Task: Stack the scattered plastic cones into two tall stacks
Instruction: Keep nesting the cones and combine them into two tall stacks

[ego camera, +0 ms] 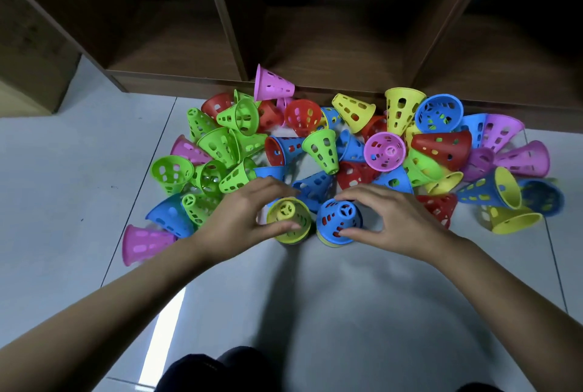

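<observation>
At the very bottom, a bit of the person's dark clothes (217, 369) shows. Two bare arms reach out from there over the pale tiled floor (315, 303), one from each side.

There are two hands and two cones standing up, one cone for each hand. Both cones stand on the floor with the small end up, side by side and almost touching.

The left hand (243, 218) holds the yellow cone (288, 218). Its thumb is on the near side and its fingers curl round the far side.

The right hand (394, 218) holds the blue cone (337, 219). Its thumb presses low on the near side and its fingers bend over the far side. The palm is held off the cone. A thin yellow rim peeks out under the blue cone.

Just past the hands lies the heap (441, 147) of cones on the floor. They come in five colours: green, blue, red, yellow and pink. There are about forty, too jumbled to count for sure. Most lie on their sides, and some sit inside others. At least seven are pink. The greens lie mostly on the left. One pink cone (145, 243) lies alone at the near left edge.

Behind the heap stands a brown wooden shelf (331, 54) with three open boxes at floor level. The far cones lie right against its bottom edge.
</observation>
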